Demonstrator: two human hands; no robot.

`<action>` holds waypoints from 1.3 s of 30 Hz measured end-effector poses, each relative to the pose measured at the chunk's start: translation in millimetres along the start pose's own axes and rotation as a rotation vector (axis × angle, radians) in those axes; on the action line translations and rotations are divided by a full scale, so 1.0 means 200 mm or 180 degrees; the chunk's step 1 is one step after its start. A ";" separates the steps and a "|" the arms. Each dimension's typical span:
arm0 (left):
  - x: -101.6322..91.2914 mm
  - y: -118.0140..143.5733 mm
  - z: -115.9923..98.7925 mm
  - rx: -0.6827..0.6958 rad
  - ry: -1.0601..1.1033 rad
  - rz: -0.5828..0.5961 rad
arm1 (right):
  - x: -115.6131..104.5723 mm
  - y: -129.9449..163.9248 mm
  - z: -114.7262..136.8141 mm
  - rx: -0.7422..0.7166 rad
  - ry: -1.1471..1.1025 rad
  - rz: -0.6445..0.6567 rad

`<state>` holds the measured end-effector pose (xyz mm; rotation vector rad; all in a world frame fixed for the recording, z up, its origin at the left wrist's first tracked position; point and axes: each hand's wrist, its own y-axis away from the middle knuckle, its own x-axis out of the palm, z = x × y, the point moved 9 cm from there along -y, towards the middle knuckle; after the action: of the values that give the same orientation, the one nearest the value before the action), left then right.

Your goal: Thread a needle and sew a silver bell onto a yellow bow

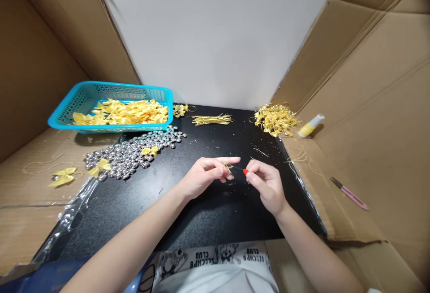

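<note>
Cord [43, 164], pale, one loose loop, on the cardboard at far left. Yellow bow [63, 177], single, with a loop of string, just beside it. Blue basket [67, 126], mesh-sided, holding a heap of yellow ribbon bows [124, 113]. Silver beads [121, 155], many, spread on the black table [134, 208] in front of the basket; two bows [149, 151] among them, one higher, one at the lower edge. Small bow cluster [180, 110], by the basket's right end. Left hand [208, 172], over the middle of the table, forefinger stretched out, thumb and other fingers bent in around gold strands [228, 167]. Bundle of gold ties [212, 119], lying crosswise behind that hand. Red-ended tool [246, 172], between the hands, its thin dark shaft aimed at the strands; contact cannot be told. Right hand [267, 185], thumb and forefinger pinching the red end. Pile of yellow bows with gold ties [275, 120], at the back right. White-and-yellow tube [311, 126], upright but leaning, beside the pile. Loose strings [304, 157], on the right-hand cardboard. Pink-handled snips [352, 196], at far right, blades toward the table.
</note>
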<state>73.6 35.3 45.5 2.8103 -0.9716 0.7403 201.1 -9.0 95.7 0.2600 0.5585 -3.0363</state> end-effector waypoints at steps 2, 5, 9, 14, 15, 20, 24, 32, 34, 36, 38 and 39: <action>-0.01 0.00 0.00 -0.0002 0.0122 -0.0035 | 0.00 0.00 0.00 -0.0014 0.0008 0.0009; -0.02 -0.01 0.01 0.0004 0.0286 -0.0113 | 0.01 0.01 -0.01 -0.0033 0.0023 0.0014; -0.02 -0.01 0.01 0.0011 0.0345 -0.0188 | 0.01 0.01 -0.01 -0.0014 0.0069 0.0009; -0.03 -0.01 0.02 -0.0075 0.0292 -0.0282 | 0.01 0.01 -0.01 -0.0003 0.0078 0.0018; -0.03 -0.01 0.02 -0.0098 0.0272 -0.0296 | 0.01 0.01 -0.01 0.0001 0.0080 0.0016; -0.04 -0.01 0.02 -0.0090 0.0173 -0.0322 | 0.01 0.01 0.00 -0.0076 0.0187 0.0003; -0.04 -0.01 0.01 -0.0023 0.0124 -0.0281 | 0.01 0.01 0.04 -0.0268 0.0470 -0.0103; -0.06 -0.01 0.01 0.0088 -0.0071 -0.0328 | 0.04 0.06 0.20 -0.1243 0.1448 -0.0514; -0.07 -0.02 0.01 0.0107 -0.0098 -0.0337 | 0.06 0.07 0.22 -0.1442 0.1666 -0.0526; -0.07 -0.02 0.02 0.0105 -0.0121 -0.0357 | 0.08 0.08 0.24 -0.1585 0.1826 -0.0545; -0.07 -0.02 0.02 0.0105 -0.0130 -0.0365 | 0.09 0.09 0.25 -0.1712 0.1915 -0.0588; -0.07 -0.02 0.02 0.0107 -0.0129 -0.0357 | 0.09 0.09 0.26 -0.1765 0.1939 -0.0607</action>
<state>67.3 45.4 35.6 2.8911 -0.8064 0.6953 176.0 -44.1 134.5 1.1554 1.4870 -2.7647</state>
